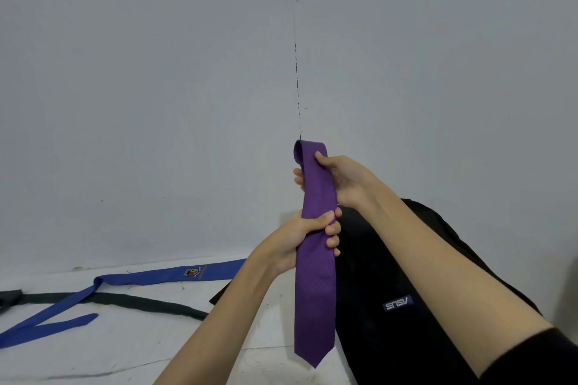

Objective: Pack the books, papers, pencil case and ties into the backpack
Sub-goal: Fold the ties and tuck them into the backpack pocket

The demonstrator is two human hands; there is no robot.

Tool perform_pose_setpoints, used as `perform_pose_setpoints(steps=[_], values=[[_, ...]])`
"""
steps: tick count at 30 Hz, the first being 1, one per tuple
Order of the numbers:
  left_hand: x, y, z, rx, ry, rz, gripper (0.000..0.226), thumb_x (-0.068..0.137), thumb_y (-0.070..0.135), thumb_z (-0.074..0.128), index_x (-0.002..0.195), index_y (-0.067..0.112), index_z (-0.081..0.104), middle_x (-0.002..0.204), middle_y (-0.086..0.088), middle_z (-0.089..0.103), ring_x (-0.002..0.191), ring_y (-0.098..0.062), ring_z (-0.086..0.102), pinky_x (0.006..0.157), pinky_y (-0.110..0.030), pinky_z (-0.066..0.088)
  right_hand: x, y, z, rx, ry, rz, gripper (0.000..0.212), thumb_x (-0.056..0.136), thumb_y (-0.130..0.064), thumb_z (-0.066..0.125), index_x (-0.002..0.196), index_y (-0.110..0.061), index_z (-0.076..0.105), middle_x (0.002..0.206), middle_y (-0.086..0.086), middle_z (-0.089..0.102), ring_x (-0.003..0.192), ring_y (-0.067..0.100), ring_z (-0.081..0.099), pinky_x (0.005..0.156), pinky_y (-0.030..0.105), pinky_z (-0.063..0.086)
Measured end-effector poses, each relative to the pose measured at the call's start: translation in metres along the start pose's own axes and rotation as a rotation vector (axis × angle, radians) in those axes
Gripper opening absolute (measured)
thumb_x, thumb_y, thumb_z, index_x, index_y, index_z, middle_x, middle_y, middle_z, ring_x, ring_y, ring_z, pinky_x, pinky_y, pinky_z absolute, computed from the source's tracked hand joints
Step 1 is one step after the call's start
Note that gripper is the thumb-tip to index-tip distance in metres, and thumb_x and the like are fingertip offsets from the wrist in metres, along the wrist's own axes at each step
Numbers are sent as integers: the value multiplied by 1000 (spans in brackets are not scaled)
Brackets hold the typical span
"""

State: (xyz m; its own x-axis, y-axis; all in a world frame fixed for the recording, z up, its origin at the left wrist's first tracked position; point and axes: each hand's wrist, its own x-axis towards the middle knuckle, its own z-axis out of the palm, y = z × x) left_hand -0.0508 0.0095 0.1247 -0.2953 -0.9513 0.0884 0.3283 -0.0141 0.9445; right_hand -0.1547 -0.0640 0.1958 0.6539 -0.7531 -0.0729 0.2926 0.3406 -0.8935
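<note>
I hold a purple tie (314, 291) upright in front of me, folded over at its top, its pointed wide end hanging down. My right hand (341, 180) grips it near the fold. My left hand (305, 236) grips it lower, around the middle. A black backpack (391, 275) with a small logo patch lies on the floor at the right, behind the tie and under my right forearm. A blue tie (131, 279) with a crest lies on the floor at the left. A black tie (125, 300) lies across it.
A grey wall (156, 87) rises close ahead, with a thin vertical seam. The floor (140, 350) is white and scuffed. My right arm wears a dark sleeve at the lower right.
</note>
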Motion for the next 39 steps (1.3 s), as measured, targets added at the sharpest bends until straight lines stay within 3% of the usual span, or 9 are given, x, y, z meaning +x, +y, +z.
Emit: perform_pose_setpoints(steps=[6, 12, 18, 23, 25, 29, 31, 35, 39], values=[[-5, -8, -3, 92, 32, 36, 8, 95, 12, 48, 99, 8, 55, 71, -2, 61, 62, -13, 59, 68, -29, 54, 3, -7, 8, 7, 36, -75, 17, 95, -11, 52, 102, 3, 58, 83, 12, 69, 60, 22, 70, 58, 30, 57], [-10, -32, -18, 350, 46, -41, 16, 94, 10, 51, 108, 13, 59, 96, -1, 73, 85, -16, 69, 81, -28, 54, 5, -21, 10, 15, 191, -302, 30, 95, -6, 50, 123, 5, 52, 87, 11, 67, 55, 22, 69, 51, 29, 57], [-15, -62, -35, 399, 5, -215, 27, 93, 2, 51, 115, 17, 55, 109, 2, 68, 94, -13, 66, 89, -29, 52, -1, -36, 8, 39, 275, -476, 11, 93, -2, 53, 99, -7, 47, 82, 12, 69, 56, 27, 69, 54, 33, 55], [-17, -63, -41, 363, -36, -269, 40, 91, -7, 48, 120, 20, 52, 114, 2, 67, 99, -14, 65, 90, -30, 52, -5, -40, 13, 41, 283, -537, 10, 93, -2, 54, 89, -8, 46, 84, 13, 68, 57, 27, 68, 53, 32, 54], [-18, -54, -42, 425, -61, -240, 45, 87, -1, 55, 126, 21, 49, 118, 0, 65, 104, -16, 63, 89, -29, 51, -6, -40, 15, 47, 273, -557, 10, 93, -3, 54, 90, -8, 46, 84, 13, 67, 57, 26, 68, 53, 32, 54], [-15, -21, -31, 451, 145, -3, 55, 82, 23, 68, 132, 18, 47, 126, -3, 62, 113, -18, 60, 95, -29, 49, -7, -42, 18, -3, 272, -582, 10, 93, -3, 55, 95, -8, 46, 87, 14, 66, 59, 26, 69, 56, 34, 54], [-11, -3, -18, 467, 219, 111, 46, 89, 27, 64, 132, 19, 48, 122, -2, 65, 111, -17, 62, 97, -31, 49, -6, -40, 23, -28, 271, -588, 11, 93, -4, 55, 93, -8, 46, 86, 15, 66, 58, 27, 69, 56, 34, 53], [-7, 3, 4, 552, 330, 214, 15, 95, 22, 53, 109, 19, 58, 105, 0, 70, 100, -15, 65, 91, -31, 52, -5, -39, 35, -50, 279, -621, 16, 92, -4, 56, 83, -10, 45, 86, 17, 66, 55, 27, 68, 54, 34, 52], [-16, -7, 11, 462, 320, 219, 16, 97, 19, 48, 107, 18, 60, 95, 3, 71, 91, -13, 66, 88, -28, 53, -4, -47, 33, -67, 345, -632, 18, 92, -3, 56, 81, -11, 45, 82, 14, 65, 56, 27, 69, 52, 32, 51]])
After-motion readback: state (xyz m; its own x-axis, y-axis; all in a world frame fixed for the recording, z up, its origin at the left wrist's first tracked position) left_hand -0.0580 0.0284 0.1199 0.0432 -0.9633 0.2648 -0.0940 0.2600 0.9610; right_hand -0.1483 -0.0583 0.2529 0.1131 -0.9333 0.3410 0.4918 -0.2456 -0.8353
